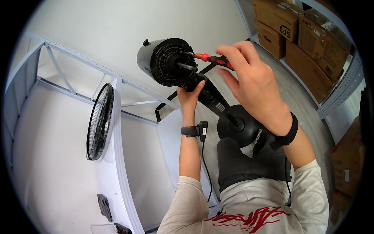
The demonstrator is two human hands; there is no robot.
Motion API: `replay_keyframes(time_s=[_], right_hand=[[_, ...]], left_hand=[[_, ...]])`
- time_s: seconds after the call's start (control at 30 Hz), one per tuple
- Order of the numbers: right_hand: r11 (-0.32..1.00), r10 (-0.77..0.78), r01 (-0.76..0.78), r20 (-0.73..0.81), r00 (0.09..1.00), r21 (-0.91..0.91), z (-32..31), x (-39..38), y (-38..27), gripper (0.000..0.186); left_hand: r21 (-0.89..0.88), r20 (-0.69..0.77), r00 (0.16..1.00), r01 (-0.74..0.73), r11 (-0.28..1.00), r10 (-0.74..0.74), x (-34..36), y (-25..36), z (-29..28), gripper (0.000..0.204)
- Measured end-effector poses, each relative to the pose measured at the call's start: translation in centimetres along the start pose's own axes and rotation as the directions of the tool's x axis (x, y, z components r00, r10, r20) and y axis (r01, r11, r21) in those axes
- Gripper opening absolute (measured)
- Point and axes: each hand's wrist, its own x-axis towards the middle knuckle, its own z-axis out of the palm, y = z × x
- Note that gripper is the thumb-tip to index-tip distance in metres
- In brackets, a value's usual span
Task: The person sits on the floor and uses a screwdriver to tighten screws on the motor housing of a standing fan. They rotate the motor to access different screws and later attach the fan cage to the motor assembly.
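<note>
A black pedestal fan leans up before me, its motor head (171,60) bare of grille and blades, the metal shaft sticking out of the front. My left hand (189,95) grips the neck just below the motor head, thumb on the near side. In my right hand (251,80) is a red and black screwdriver (216,59); the fingers curl loosely around the handle's rear, which they partly hide. The screwdriver's tip meets the right side of the motor face. Below, the fan's pole runs down to a round black base (237,126) near my legs.
To the left, a round black fan grille (100,123) stands on edge on a white rack (119,156). A dark grey cloth (104,206) lies nearer, beside a clear-sided item (104,229). Cardboard boxes (311,54) fill shelving at the right. A cable (204,160) hangs by my left forearm.
</note>
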Motion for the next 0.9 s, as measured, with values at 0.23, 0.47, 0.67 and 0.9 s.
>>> replay_keyframes(time_s=[0.23,0.47,0.67,0.9], right_hand=[[0.995,-0.096,0.097,0.036,0.995,-0.024,0.0,0.6,0.3,0.021],[0.998,-0.061,0.062,0.035,0.998,-0.032,0.0,0.4,0.5,0.02],[0.999,-0.015,0.018,0.081,0.997,-0.037,0.0,0.6,1.0,0.018],[0.985,0.033,-0.019,0.081,0.996,-0.173,-0.5,0.5,-0.4,0.027]], left_hand=[[0.088,-0.05,0.997,0.058,0.994,-0.054,-0.5,-0.3,-1.1,0.067],[-0.269,-0.168,0.983,0.02,0.963,-0.068,0.0,5.4,-1.4,0.067],[-0.364,-0.151,0.975,0.099,0.926,-0.163,0.6,4.9,-1.7,0.061],[-0.392,-0.187,0.966,0.091,0.916,-0.176,0.3,4.9,-1.3,0.053]])
